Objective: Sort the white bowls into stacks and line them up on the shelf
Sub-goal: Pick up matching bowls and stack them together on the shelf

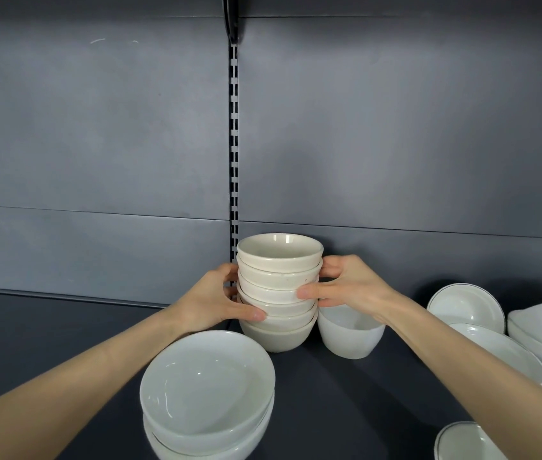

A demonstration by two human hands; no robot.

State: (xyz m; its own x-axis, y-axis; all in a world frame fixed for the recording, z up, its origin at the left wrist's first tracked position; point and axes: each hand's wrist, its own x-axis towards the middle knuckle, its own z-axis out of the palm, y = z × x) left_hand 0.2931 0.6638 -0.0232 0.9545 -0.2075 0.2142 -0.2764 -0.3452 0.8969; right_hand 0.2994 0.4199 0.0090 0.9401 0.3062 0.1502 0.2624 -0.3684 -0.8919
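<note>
Bowls in a cream stack (278, 293) stand at the back of the shelf (346, 410), just in front of the slotted upright (233, 144). The person's left hand (216, 302) and right hand (349, 288) clasp it from either side, fingers (332, 262) curled round the middle bowls. A front stack (206, 393) of wider white bowls sits nearer. Sorting looks partly done: loose bowls (495, 346) lie to the right, a single bowl (349, 336) just beside the cream stack, none yet stacked or lined up.

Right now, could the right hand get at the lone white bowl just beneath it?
Probably yes, once it lets go: the right hand grips the cream stack, and the white bowl sits right below its wrist, nothing between.
</note>
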